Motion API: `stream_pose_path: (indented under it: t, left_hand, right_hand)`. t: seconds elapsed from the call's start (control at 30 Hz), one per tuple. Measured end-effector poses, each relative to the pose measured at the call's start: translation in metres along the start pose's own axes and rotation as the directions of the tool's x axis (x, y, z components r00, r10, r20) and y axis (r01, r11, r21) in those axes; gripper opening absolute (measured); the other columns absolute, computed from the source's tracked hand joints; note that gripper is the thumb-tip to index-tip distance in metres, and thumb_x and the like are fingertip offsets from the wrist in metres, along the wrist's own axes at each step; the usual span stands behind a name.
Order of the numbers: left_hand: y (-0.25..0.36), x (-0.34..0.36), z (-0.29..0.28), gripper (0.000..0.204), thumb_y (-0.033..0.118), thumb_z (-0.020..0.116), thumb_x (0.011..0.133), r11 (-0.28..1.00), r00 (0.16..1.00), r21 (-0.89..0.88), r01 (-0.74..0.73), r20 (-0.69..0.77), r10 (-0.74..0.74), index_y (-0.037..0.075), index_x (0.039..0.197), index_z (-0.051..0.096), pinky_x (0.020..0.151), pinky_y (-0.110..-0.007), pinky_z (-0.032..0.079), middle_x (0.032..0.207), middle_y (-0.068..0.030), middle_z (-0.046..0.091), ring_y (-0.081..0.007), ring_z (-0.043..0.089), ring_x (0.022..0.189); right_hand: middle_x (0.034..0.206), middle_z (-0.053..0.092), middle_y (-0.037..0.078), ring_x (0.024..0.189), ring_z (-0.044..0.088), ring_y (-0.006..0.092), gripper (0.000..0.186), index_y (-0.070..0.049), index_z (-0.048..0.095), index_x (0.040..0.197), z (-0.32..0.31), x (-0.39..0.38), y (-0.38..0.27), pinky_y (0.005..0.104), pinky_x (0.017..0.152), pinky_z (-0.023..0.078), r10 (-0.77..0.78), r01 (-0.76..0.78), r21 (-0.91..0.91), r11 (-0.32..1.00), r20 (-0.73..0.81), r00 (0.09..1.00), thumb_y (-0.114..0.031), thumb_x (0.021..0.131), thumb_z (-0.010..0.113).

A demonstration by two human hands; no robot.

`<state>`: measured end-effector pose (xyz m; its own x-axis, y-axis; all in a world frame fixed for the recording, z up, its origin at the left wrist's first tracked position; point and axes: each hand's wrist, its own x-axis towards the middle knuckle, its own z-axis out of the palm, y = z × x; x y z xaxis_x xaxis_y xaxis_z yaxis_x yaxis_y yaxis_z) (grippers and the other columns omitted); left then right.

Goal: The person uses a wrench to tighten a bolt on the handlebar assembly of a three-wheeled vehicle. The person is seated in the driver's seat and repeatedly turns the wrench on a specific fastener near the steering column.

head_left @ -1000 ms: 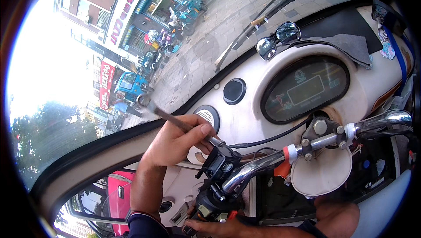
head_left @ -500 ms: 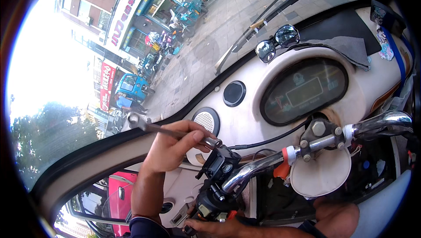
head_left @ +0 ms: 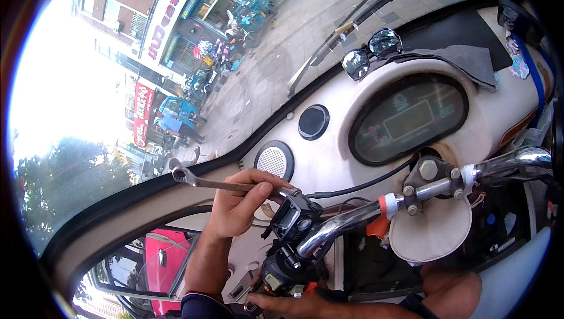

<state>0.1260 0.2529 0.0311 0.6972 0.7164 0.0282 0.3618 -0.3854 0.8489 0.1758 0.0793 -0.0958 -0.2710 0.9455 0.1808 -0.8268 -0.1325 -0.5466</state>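
Observation:
My left hand (head_left: 241,201) is closed around a steel wrench (head_left: 202,182), thumb pressed along its shaft. The wrench's ring end points left, away from the handlebar; its other end rests at the fitting on top of the black brake fluid reservoir (head_left: 292,218), where a black hose (head_left: 341,193) joins. That reservoir is clamped on the chrome handlebar (head_left: 335,232), beside a black switch housing (head_left: 281,276). At the lower edge, my right hand (head_left: 294,304) is wrapped round the handlebar's end below the switches; its fingers are partly cut off, and what exactly they grip is mostly hidden.
The white dashboard holds an oval display (head_left: 408,120), a round speaker (head_left: 274,161) and a round black cover (head_left: 314,122). Sunglasses (head_left: 371,54) and a grey cloth (head_left: 455,67) lie by the windshield. A round cream pouch (head_left: 430,231) hangs under the handlebar clamp.
My left hand and forearm have shifted slightly right and down. The wrench has turned a little, its ring end now lower and further left. My right hand stays in place.

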Motion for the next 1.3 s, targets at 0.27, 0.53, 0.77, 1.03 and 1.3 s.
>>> stream_pose_path:
  t: [0.27, 0.53, 0.77, 1.03, 1.3]
  left_hand:
    - [0.036, 0.03, -0.001, 0.028, 0.021, 0.062, 0.102, 0.952, 0.957, 0.112, 0.283, 0.024, -0.288, -0.007, 0.101, 0.065, 0.068, -0.028, 0.06, 0.095, -0.0176, 0.073, -0.0179, 0.073, 0.08]
    - [0.044, 0.046, -0.007, 0.026, 0.019, 0.062, 0.102, 0.929, 0.931, 0.158, 0.336, 0.094, -0.353, -0.007, 0.099, 0.065, 0.062, -0.027, 0.062, 0.091, -0.0152, 0.073, -0.0182, 0.073, 0.072]
    - [0.028, 0.02, -0.004, 0.028, 0.019, 0.064, 0.101, 0.977, 0.98, 0.078, 0.198, -0.009, -0.198, -0.008, 0.105, 0.064, 0.074, -0.031, 0.062, 0.102, -0.0209, 0.073, -0.0222, 0.075, 0.09]
    - [-0.03, -0.017, 0.005, 0.027, 0.016, 0.056, 0.105, 0.987, 0.985, -0.074, -0.14, -0.113, 0.131, -0.009, 0.113, 0.062, 0.089, -0.036, 0.059, 0.115, -0.0251, 0.07, -0.0264, 0.07, 0.106]
    - [-0.051, -0.027, 0.018, 0.025, 0.015, 0.054, 0.106, 0.934, 0.961, -0.24, -0.264, -0.144, 0.235, -0.007, 0.118, 0.058, 0.101, -0.048, 0.054, 0.125, -0.0307, 0.064, -0.0366, 0.065, 0.118]
  right_hand:
    - [0.08, 0.072, -0.001, 0.07, 0.066, 0.0083, 0.01, -0.005, 0.073, 0.086, -0.002, 0.002, 0.001, 0.0291, 0.064, 0.056, -0.048, 0.048, -0.078, 0.996, -0.002, 0.999, -0.012, 0.086, 0.081]
    - [0.081, 0.072, -0.002, 0.071, 0.066, 0.0079, 0.011, -0.005, 0.074, 0.087, -0.001, 0.0, 0.006, 0.0293, 0.064, 0.055, 0.004, -0.004, 0.0, 1.0, -0.01, 1.0, -0.012, 0.086, 0.082]
    - [0.081, 0.071, -0.002, 0.072, 0.066, 0.0073, 0.01, -0.005, 0.073, 0.087, 0.0, -0.001, -0.003, 0.0284, 0.064, 0.055, 0.042, -0.042, 0.035, 0.999, 0.005, 0.999, -0.012, 0.086, 0.081]
    - [0.079, 0.071, -0.002, 0.07, 0.065, 0.0079, 0.009, -0.006, 0.073, 0.088, 0.0, -0.001, 0.001, 0.028, 0.063, 0.055, -0.07, 0.069, -0.024, 0.997, -0.045, 0.997, -0.011, 0.086, 0.081]
    - [0.111, 0.068, 0.006, 0.103, 0.067, 0.0129, 0.043, -0.006, 0.055, 0.121, -0.004, -0.003, 0.015, 0.03, 0.09, 0.057, 0.252, -0.271, 0.382, 0.884, 0.1, 0.962, 0.0, 0.086, 0.08]
